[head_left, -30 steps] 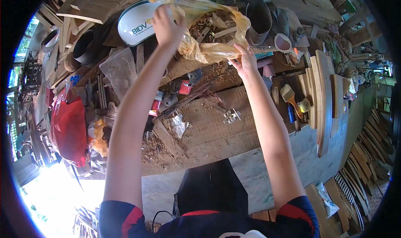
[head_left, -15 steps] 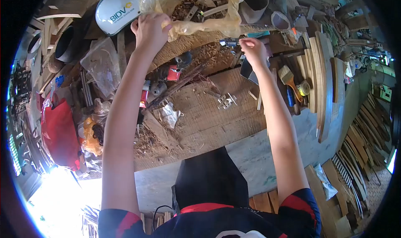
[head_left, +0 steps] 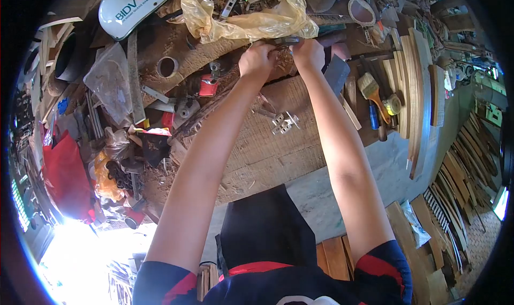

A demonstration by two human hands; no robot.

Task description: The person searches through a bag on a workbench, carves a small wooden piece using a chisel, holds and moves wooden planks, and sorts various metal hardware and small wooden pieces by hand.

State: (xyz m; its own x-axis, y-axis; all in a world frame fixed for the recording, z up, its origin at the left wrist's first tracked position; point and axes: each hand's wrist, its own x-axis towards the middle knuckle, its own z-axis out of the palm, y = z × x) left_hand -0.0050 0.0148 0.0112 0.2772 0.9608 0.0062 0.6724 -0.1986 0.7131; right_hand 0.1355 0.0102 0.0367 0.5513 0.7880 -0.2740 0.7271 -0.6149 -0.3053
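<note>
My left hand [head_left: 258,60], its fingers curled, is at the far side of the bench, just below a yellowish plastic bag [head_left: 241,29]. Close on its right is my right hand [head_left: 308,55], also with fingers bent in. A small shiny metal piece [head_left: 287,40] shows between the two sets of fingertips; its kind and who grips it are hard to make out. Inside the open bag lie metal parts [head_left: 230,4] and debris. Nearer to me, a metal hardware piece with a round disc [head_left: 285,123] rests on the wooden board [head_left: 267,160].
A brush [head_left: 373,91], a blue-handled tool [head_left: 373,115] and a tape roll [head_left: 393,104] lie on the right beside long wood strips [head_left: 415,101]. On the left are a white helmet [head_left: 134,8], a cardboard ring [head_left: 167,67], a clear plastic bag [head_left: 115,80] and a red bag [head_left: 67,166].
My left hand has let go of the yellowish bag and moved right and down, beside my right hand. The right hand has shifted slightly left. Small items on the bench's left side have been displaced.
</note>
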